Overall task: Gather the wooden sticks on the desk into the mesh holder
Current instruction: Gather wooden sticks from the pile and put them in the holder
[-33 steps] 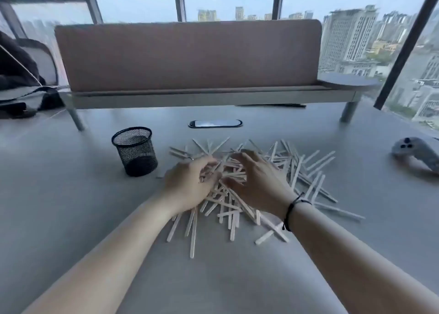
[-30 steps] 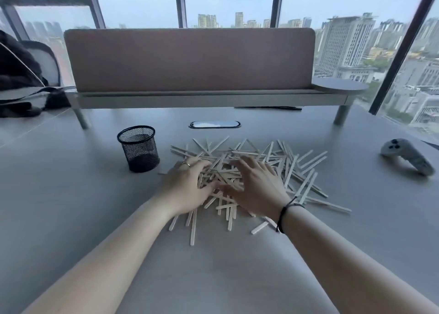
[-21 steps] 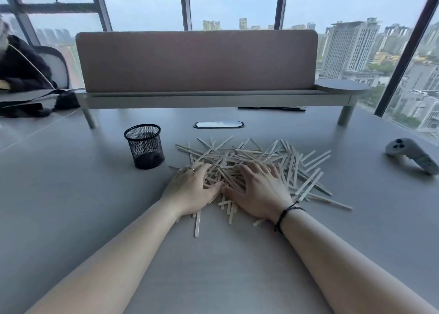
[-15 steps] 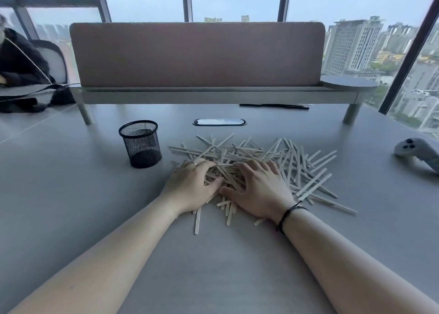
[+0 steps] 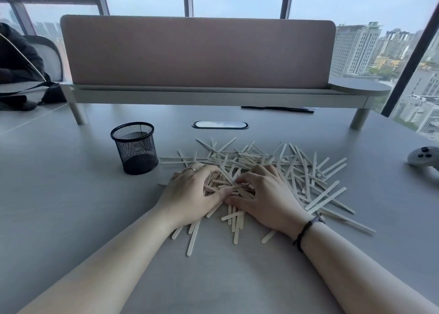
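A heap of pale wooden sticks (image 5: 306, 171) lies scattered on the grey desk (image 5: 59, 206), spreading right and toward me. My left hand (image 5: 190, 194) and my right hand (image 5: 266, 194) rest side by side on the near left part of the heap, fingers curled inward around a bunch of sticks between them. A black mesh holder (image 5: 135, 147) stands upright to the left of the heap, a short way beyond my left hand, and looks empty.
A pink divider panel on a grey raised shelf (image 5: 197, 95) runs across the back. A cable slot (image 5: 219, 125) sits behind the sticks. A grey game controller (image 5: 425, 158) lies at the right edge. A dark-clothed person sits far left (image 5: 16, 57).
Both hands went from lying spread on the heap to curling their fingers inward, drawing a bunch of sticks together between them. The view shifted slightly.
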A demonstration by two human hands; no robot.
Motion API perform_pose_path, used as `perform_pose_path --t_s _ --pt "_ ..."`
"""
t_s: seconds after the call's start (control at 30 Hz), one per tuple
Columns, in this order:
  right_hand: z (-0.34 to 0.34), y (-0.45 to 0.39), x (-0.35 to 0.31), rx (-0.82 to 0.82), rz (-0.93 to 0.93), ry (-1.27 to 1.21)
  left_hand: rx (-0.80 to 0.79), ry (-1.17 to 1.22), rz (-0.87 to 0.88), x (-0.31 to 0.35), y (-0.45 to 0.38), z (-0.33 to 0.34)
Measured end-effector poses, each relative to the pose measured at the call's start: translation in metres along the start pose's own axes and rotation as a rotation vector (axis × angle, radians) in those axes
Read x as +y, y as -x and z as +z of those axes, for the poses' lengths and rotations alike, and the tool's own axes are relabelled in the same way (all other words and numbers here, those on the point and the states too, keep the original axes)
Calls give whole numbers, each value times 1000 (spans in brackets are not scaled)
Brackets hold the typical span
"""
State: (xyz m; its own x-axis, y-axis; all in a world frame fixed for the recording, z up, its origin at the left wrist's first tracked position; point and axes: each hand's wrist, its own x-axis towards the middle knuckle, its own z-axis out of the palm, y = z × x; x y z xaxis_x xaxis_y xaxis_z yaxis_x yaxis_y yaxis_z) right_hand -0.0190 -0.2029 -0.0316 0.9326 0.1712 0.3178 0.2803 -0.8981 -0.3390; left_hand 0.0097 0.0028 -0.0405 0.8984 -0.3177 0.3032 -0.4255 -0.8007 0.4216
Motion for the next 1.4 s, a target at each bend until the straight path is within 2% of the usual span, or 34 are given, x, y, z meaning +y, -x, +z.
perform_pose_path --t_s 0.33,0.6,1.1,1.4 --pt "-7 0 4 -10 -10 7 23 66 -18 6 2 -8" --pt "-8 2 4 7 -25 -9 -19 -59 -113 4 2 -4" --pt "-3 0 -1 104 -88 -66 16 -227 10 23 12 -9" --pt "2 -3 0 160 -102 -158 26 -289 -15 24 9 -2"
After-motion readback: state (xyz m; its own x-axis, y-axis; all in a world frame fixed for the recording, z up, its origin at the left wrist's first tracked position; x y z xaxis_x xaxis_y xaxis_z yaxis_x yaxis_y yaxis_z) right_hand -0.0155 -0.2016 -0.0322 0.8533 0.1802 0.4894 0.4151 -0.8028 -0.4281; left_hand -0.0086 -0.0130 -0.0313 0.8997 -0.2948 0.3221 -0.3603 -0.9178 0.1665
